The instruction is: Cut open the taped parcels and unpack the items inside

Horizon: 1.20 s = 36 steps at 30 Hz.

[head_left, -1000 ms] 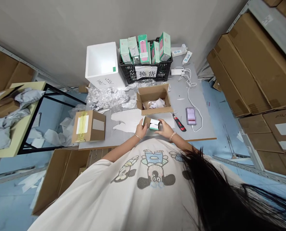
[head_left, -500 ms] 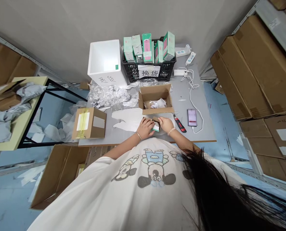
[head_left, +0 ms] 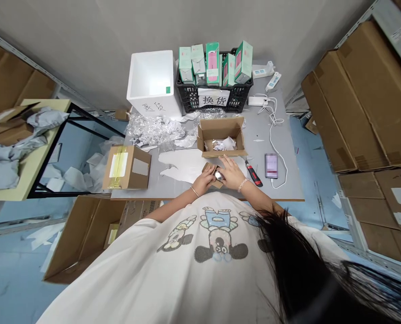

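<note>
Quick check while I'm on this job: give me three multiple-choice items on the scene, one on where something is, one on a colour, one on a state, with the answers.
1. Where is the small cardboard box?
A) Inside the white foam box
B) Between the left hand and right hand
C) On the phone

2. What colour is the plastic crate holding the green boxes?
A) Black
B) Blue
C) White

3. The carton in front of the crate is:
A) Taped shut
B) Upside down
C) Open, with crumpled paper inside

Answers:
1 B: both hands are around it.
2 A: its slatted sides show black.
3 C: the paper shows through its open top.
</note>
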### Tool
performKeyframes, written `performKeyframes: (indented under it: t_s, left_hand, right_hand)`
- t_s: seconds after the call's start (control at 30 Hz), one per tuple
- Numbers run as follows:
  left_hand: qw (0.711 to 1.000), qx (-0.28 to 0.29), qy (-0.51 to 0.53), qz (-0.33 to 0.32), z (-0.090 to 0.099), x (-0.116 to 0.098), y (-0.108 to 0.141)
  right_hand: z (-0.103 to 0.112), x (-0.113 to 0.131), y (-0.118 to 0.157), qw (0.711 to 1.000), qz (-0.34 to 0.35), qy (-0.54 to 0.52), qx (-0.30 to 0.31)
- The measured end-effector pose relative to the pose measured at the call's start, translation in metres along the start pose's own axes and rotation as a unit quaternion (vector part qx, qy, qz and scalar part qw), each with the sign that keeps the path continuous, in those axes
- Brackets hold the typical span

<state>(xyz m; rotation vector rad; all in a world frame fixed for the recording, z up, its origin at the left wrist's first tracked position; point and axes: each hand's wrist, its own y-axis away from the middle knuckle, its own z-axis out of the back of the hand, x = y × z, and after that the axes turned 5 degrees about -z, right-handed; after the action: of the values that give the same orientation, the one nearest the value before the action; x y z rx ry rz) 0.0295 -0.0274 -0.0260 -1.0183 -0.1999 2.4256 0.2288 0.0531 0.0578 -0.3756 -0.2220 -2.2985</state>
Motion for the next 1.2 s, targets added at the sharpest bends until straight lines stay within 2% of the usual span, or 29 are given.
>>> performKeyframes:
  t_s: [0.27,0.37,0.5,0.7,0.87,0.97,1.1,1.2]
  left_hand:
    - [0.999,-0.016,0.007,0.033,-0.009,0.006,-0.003]
    - [0.999,-0.026,0.008,0.046,-0.008,0.003,-0.003]
    - [0.999,-0.038,0.019,0.029,-0.005,-0.001,-0.001]
    - [1.0,0.001,-0.001,0.004,0.007,0.0,0.0]
    - [1.0,0.001,-0.025,-0.015,0.015,-0.005,-0.007]
    - [0.998,0.024,-0.051,-0.042,0.016,-0.011,-0.016]
    - [0.994,0.055,-0.089,-0.044,0.015,-0.011,-0.024]
    - [0.992,0.064,-0.105,-0.024,0.015,-0.005,-0.022]
  right_hand:
    - [-0.014,0.022,-0.026,0.987,-0.065,0.127,0.067]
    - [-0.013,0.02,-0.029,0.987,-0.03,0.141,0.071]
    - [-0.002,0.005,-0.018,0.991,0.048,0.096,0.077]
    - [0.012,-0.006,0.002,0.996,0.087,-0.004,0.032]
    - [0.025,-0.003,0.011,0.997,0.044,-0.071,-0.003]
    - [0.03,0.002,0.012,0.996,0.016,-0.083,-0.005]
    - [0.035,0.009,0.013,0.995,0.011,-0.094,-0.021]
    - [0.04,0.01,0.017,0.982,-0.066,-0.164,-0.064]
